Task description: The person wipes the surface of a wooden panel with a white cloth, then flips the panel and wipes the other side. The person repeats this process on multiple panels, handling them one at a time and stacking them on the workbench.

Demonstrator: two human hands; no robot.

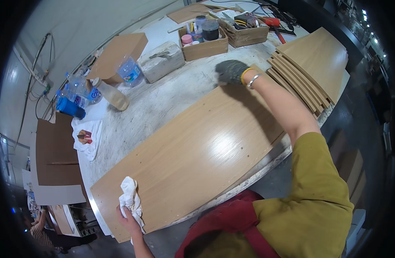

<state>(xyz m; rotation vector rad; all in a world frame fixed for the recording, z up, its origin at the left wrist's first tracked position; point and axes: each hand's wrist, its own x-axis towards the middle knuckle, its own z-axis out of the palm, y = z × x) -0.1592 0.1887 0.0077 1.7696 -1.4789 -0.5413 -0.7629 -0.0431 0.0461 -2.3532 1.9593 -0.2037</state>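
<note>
Head camera: I had the board (184,150) flat across the bench (163,101), its long axis slanting from the lower left of the frame to the upper right, with a hand towards either end. The left hand (129,222), bare, was at the lower left, fingers partly curled on the lower part of the cloth (129,195). That cloth lay bunched on the board and reached up the frame from the fingers, so most of the board's length ran away from this hand, up and to the right. How tightly it held the cloth I couldn't tell.

The right hand (232,72), gloved, was at the board's far edge in the upper centre, much nearer than the left to the stack (320,56) at the upper right. Its fingers looked loosely bent; I saw nothing in them and couldn't tell whether they gripped the edge or only rested there.

Top centre, I had two boxes. The left box (206,50) held a pink jar (187,39), a dark jar (210,31) and other small containers; the right box (249,38) held a clutter I couldn't sort. At the upper left, the cloudy bottle (112,95) had something pale inside, near a clear bottle (130,72).
</note>
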